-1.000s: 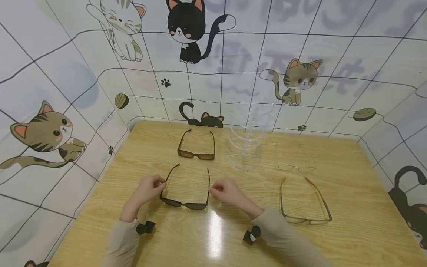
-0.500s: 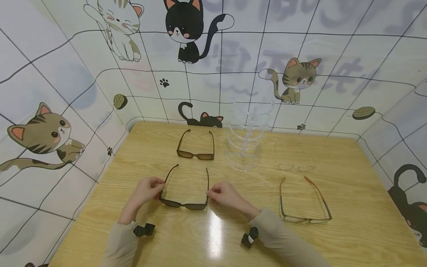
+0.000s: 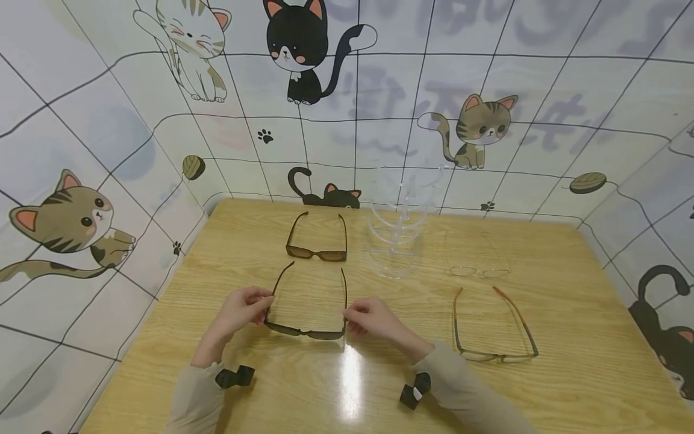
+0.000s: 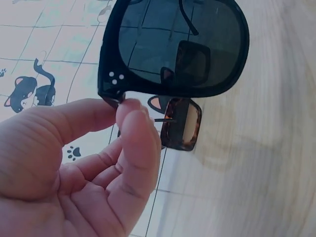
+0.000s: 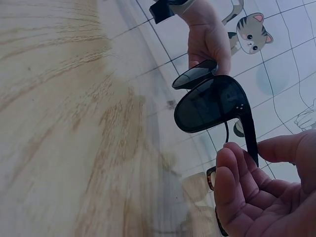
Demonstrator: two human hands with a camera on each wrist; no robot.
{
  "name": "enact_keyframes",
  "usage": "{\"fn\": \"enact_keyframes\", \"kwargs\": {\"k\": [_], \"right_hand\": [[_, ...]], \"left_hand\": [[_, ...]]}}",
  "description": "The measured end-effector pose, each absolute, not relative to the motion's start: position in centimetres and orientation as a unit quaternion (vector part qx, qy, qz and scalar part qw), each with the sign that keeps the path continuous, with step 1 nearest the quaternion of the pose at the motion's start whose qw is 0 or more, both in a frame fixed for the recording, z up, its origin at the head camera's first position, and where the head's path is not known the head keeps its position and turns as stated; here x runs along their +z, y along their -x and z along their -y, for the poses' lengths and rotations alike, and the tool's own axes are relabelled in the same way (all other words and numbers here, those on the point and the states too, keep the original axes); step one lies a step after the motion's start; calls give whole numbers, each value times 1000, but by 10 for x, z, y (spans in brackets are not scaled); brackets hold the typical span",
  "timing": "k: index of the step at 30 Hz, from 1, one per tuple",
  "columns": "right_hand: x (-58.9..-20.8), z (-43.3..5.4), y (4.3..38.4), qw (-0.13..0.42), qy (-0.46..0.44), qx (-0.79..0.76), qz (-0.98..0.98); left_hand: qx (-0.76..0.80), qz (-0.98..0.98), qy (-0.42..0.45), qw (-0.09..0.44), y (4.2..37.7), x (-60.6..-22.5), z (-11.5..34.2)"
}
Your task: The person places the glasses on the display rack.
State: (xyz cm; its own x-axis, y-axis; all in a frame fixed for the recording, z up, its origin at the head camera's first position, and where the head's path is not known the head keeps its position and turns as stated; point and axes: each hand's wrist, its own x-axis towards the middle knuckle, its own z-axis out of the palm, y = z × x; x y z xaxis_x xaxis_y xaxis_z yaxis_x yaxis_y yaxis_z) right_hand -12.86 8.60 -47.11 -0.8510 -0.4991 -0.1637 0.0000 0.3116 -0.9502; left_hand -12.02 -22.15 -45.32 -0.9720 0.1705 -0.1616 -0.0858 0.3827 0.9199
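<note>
A pair of black sunglasses (image 3: 325, 335) lies between my hands, lenses toward me and temples spread open. My left hand (image 3: 238, 310) pinches one temple near its hinge; in the left wrist view the thumb and fingertips (image 4: 131, 116) meet just by the frame corner with silver dots. On the other side my right hand (image 3: 374, 319) pinches the second temple (image 5: 250, 136) between thumb and fingers. Both wrist views show the sunglasses held up off the wood. Brown tortoiseshell sunglasses (image 3: 331, 256) rest behind them, temples open.
A clear tiered display stand (image 3: 398, 232) stands at the back. To its right lie thin wire-rimmed glasses (image 3: 463, 272), with dark-framed glasses with brown temple tips (image 3: 479, 356) nearer me. A cat-print cloth (image 3: 390, 90) surrounds the wooden table (image 3: 575, 289).
The right hand has closed its pinch on the right temple. Both hands have then shifted the black sunglasses slightly right, and their front has tilted. The other glasses and the stand stay put.
</note>
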Motion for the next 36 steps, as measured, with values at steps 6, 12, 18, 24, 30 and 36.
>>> {"fn": "enact_keyframes", "kwargs": {"k": [6, 12, 18, 24, 30, 36], "right_hand": [[-462, -99, 125, 222, 145, -592, -761], [-455, -116, 124, 215, 133, -598, -760], [-452, -133, 126, 202, 126, -603, -761], [-448, -150, 128, 186, 112, -607, -764], [-436, -164, 128, 174, 88, -605, -772], [-436, -179, 133, 163, 66, -597, -782]], "left_hand": [[566, -814, -32, 129, 126, -453, 212], [580, -802, -41, 140, 130, -448, 196], [582, -797, -57, 149, 137, -442, 179], [601, -781, -74, 153, 147, -443, 161], [619, -765, -74, 160, 153, -437, 141], [624, -761, -77, 159, 163, -438, 124]]}}
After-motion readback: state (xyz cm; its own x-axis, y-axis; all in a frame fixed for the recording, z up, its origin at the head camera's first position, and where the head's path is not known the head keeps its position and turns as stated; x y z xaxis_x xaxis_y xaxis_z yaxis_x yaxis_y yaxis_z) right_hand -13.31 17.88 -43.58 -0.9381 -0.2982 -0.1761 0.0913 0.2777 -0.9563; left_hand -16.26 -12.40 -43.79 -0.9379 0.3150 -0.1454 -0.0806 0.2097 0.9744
